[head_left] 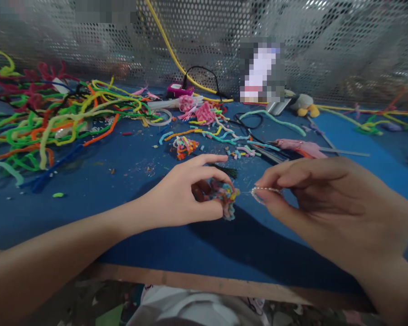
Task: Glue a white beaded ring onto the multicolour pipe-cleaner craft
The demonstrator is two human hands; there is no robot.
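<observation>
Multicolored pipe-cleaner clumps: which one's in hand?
The blue-and-yellow clump, held by the left hand; the orange-and-pink clump lies on the table beyond.

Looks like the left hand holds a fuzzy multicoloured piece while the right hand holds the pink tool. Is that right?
Not quite: the right hand holds a pale beaded loop; the pink tool lies on the blue table beyond that hand. The head view shows this. The left hand does hold the fuzzy multicoloured piece.
</observation>
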